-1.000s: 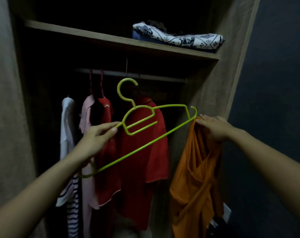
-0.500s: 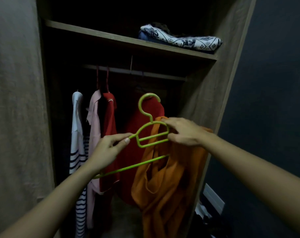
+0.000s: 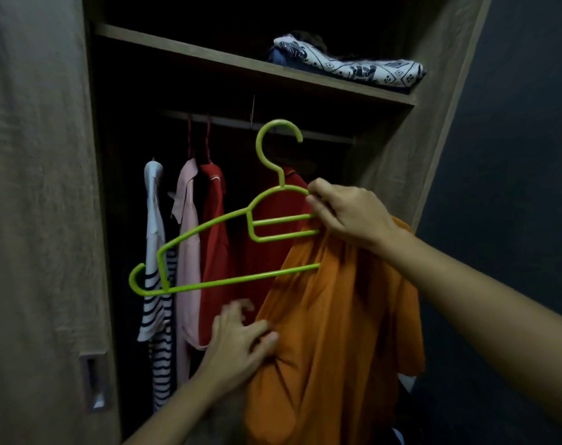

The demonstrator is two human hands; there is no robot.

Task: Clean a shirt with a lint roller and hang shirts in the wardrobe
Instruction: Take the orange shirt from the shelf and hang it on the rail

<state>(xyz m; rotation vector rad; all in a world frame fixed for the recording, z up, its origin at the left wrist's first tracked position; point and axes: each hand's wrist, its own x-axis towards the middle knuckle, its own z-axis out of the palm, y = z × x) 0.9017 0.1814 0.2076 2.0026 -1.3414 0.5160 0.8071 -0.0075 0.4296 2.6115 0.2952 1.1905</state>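
A lime-green plastic hanger is held up in front of the open wardrobe, hook upward. My right hand grips its right shoulder together with the top of an orange shirt, which drapes over that half of the hanger and hangs down. My left hand is lower, fingers spread, touching the orange shirt's left edge; it is motion-blurred. The hanger's left arm sticks out bare. No lint roller is in view.
On the wardrobe rail hang a striped white shirt, a pink shirt and red shirts. Folded patterned cloth lies on the upper shelf. A sliding door stands at left, a dark wall at right.
My left hand let go of the hanger and dropped to the orange shirt's side. My right hand raised the hanger and shirt, and the hanger turned more upright.
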